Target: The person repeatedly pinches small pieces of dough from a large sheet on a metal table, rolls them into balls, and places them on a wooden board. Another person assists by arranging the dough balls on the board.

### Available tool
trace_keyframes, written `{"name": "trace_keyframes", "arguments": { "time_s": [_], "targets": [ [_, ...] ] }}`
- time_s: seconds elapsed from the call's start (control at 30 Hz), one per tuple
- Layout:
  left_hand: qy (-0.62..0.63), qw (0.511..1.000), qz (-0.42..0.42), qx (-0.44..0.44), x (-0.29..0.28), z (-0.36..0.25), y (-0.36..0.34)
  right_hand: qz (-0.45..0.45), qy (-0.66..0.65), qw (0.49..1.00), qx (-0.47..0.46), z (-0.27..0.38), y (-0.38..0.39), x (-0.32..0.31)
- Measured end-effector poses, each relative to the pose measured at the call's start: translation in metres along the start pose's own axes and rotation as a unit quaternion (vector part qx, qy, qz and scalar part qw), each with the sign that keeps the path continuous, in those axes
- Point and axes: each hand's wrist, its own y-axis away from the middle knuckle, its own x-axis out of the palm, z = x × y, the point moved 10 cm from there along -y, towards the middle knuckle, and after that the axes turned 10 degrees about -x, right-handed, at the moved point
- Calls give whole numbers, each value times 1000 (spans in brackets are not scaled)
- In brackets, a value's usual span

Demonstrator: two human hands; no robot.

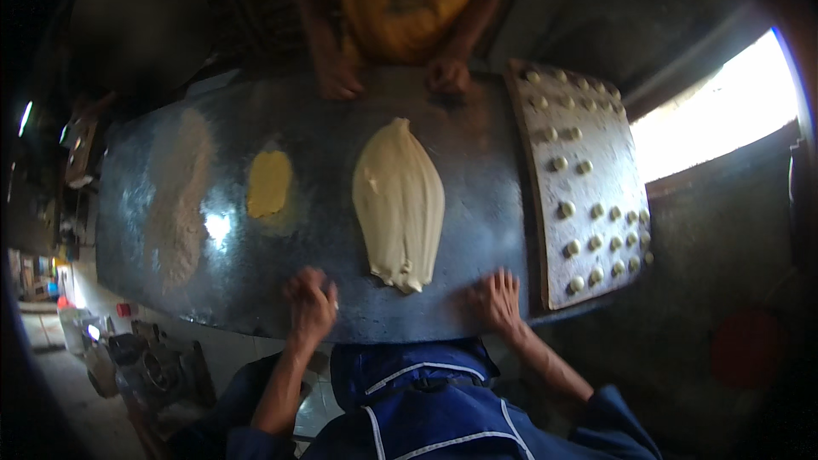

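One dough slab mid-frame, tabletop room either side, lower centre our left hand half-curled, its grip unclear, our right hand with parted fingers, dough-ball board edging the right.

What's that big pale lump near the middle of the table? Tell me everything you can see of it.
The pale lump looks like soft dough: cream-coloured, smooth, faintly glossy, with creases running lengthwise. It is a long oval, narrowing to a small tip at the far end, with a ragged near end. It lies on the dark tabletop, pointing toward its far edge; nothing else visibly touches it.
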Motion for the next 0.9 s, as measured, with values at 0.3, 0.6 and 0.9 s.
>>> {"name": "trace_keyframes", "arguments": {
  "time_s": [0.3, 0.6, 0.9],
  "targets": [
    [256, 965, -21, -54, 40, -25, 15, 67, -177, 982, -18, 14, 28, 60],
    [227, 973, -15, 37, 45, -53, 27, 10, -221, 975, -35, 25, -5, 37],
    [218, 973, 14, -72, 53, -37, -2, -33, -145, 989, -5, 52, -36, 16]
  ]
}}
